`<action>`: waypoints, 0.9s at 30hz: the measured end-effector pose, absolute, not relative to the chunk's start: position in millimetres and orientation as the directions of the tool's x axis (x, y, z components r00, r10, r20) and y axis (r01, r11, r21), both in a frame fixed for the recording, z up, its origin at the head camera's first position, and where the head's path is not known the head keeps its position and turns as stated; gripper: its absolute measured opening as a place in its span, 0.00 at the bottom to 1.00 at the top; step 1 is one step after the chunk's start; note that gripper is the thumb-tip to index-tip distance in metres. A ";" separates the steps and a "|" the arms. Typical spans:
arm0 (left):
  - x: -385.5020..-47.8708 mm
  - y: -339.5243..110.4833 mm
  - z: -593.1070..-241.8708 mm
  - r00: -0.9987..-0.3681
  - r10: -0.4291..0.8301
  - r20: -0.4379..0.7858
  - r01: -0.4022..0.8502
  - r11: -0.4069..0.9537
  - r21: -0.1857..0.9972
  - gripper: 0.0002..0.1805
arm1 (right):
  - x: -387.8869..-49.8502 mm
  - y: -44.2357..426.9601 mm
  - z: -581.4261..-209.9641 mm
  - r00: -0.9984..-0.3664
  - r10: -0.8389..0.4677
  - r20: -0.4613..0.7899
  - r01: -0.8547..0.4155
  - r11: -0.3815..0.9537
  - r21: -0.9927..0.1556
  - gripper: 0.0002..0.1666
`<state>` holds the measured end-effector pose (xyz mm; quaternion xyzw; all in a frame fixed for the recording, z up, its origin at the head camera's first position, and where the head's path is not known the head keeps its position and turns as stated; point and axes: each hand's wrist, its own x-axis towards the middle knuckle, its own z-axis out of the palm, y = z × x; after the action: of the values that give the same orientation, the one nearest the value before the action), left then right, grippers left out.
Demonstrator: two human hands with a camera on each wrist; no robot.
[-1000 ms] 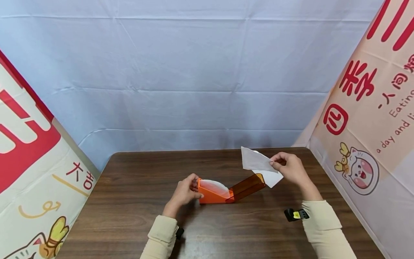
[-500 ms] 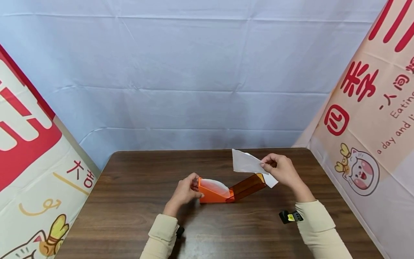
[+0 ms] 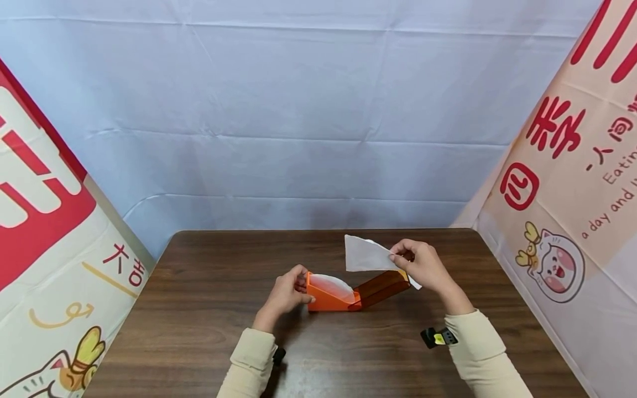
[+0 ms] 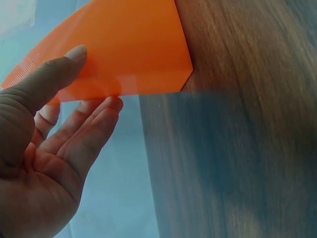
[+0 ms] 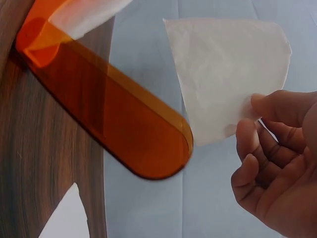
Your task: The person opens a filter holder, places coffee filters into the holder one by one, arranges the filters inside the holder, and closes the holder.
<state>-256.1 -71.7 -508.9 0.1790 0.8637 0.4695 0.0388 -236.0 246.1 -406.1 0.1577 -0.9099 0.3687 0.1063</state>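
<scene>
In the head view an orange coffee filter holder (image 3: 328, 294) stands on the table, its translucent amber lid (image 3: 382, 288) swung open to the right. White filters (image 3: 332, 284) sit upright inside. My left hand (image 3: 287, 293) grips the holder's left end; in the left wrist view its thumb lies on the orange side (image 4: 133, 49), fingers at the end wall. My right hand (image 3: 420, 264) pinches a white paper coffee filter (image 3: 367, 255) by its lower right part, above and behind the lid. The right wrist view shows this filter held between thumb and fingertips, apart from the holder.
Another white piece of paper (image 5: 67, 218) lies on the dark wood table (image 3: 224, 309), partly hidden behind the lid and right hand in the head view. A pale cloth backdrop (image 3: 278, 121) hangs behind the table, with printed cloths (image 3: 552, 182) at both sides.
My right hand has moved left and slightly down with the filter, bringing it over the lid's far end toward the holder. The left hand and the holder stay in place.
</scene>
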 end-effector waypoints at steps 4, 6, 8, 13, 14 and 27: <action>-256.7 -70.8 -508.7 -0.932 0.342 0.118 0.286 0.497 0.819 0.25 | -237.2 240.5 -409.2 -0.930 -0.237 0.280 -0.366 0.655 -0.661 0.04; -256.8 -70.8 -508.8 -0.932 0.343 0.122 0.290 0.497 0.818 0.25 | -237.7 238.2 -411.2 -0.931 -0.246 0.268 -0.364 0.648 -0.669 0.04; -257.0 -70.7 -509.2 -0.930 0.345 0.124 0.292 0.495 0.818 0.25 | -238.1 236.3 -413.3 -0.932 -0.250 0.263 -0.363 0.647 -0.670 0.04; -257.6 -71.1 -510.1 -0.930 0.346 0.121 0.289 0.491 0.822 0.25 | -238.4 233.6 -417.1 -0.929 -0.263 0.261 -0.371 0.642 -0.671 0.05; -257.7 -71.3 -510.0 -0.931 0.345 0.119 0.288 0.492 0.822 0.25 | -238.5 232.9 -417.8 -0.928 -0.266 0.260 -0.371 0.642 -0.671 0.05; -259.6 -71.7 -510.0 -0.929 0.347 0.131 0.298 0.488 0.821 0.25 | -240.1 220.1 -423.4 -0.920 -0.298 0.254 -0.390 0.643 -0.659 0.04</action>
<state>-259.6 -71.7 -510.0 0.1872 0.8620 0.4703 0.0264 -240.1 220.1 -423.4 0.1901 -0.9043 0.3773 0.0614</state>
